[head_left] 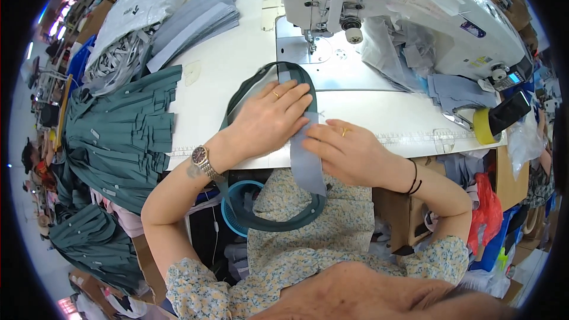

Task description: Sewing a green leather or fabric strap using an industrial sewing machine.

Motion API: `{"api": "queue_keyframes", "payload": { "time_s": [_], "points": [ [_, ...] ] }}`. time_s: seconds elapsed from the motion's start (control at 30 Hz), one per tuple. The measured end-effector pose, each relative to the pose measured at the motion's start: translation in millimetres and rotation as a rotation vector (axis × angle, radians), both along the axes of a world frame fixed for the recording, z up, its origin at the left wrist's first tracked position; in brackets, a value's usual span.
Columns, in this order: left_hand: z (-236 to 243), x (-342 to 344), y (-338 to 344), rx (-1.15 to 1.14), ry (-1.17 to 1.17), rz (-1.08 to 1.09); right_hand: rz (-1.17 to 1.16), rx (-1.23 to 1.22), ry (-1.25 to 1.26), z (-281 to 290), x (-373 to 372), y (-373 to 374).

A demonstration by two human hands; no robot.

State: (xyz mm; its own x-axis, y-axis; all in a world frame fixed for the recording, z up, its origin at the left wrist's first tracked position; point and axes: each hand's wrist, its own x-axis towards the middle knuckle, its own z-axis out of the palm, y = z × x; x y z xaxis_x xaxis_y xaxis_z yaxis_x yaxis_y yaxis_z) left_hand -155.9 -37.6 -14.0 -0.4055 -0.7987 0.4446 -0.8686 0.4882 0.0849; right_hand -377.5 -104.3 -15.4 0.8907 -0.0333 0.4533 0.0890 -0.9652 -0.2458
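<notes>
A dark green fabric band (pixel 281 224) forms a loop over the table edge, its lower part hanging above my lap. Across its right side runs a grey fabric strip (pixel 306 169), whose lower end hangs past the edge. My left hand (pixel 269 118) lies flat on the band and the strip's upper part, fingers stretched toward the sewing machine (pixel 323 0). Closed on the strip's right edge, my right hand (pixel 349 154) has its fingertips just below the left ones; its thumb is mostly hidden. The presser foot (pixel 312 41) stands beyond the loop, apart from the fabric.
Green pleated pieces (pixel 118 124) drape over the table's left side. Behind them lie stacked grey strips (pixel 198 21) and a white plastic bag (pixel 145 3). Yellow tape (pixel 486 126) and grey pieces (pixel 459 92) sit at right. A blue basket (pixel 227 216) stands below the edge.
</notes>
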Motion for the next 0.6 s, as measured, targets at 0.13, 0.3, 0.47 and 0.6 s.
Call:
{"api": "queue_keyframes", "payload": {
  "time_s": [0.13, 0.3, 0.47, 0.6],
  "points": [
    [0, 16, -29, -0.023, -0.143, 0.115, 0.045, -0.190, -0.026, 4, 23, -45],
    [-4, 29, -72, -0.028, -0.179, 0.218, 0.016, -0.197, 0.005, -5, 38, -88],
    [-7, 28, -69, -0.073, -0.143, 0.236, -0.044, -0.276, -0.109, -9, 36, -81],
    [-4, 28, -77, -0.046, -0.090, 0.216, -0.074, -0.304, -0.156, -10, 37, -84]
  ]
}}
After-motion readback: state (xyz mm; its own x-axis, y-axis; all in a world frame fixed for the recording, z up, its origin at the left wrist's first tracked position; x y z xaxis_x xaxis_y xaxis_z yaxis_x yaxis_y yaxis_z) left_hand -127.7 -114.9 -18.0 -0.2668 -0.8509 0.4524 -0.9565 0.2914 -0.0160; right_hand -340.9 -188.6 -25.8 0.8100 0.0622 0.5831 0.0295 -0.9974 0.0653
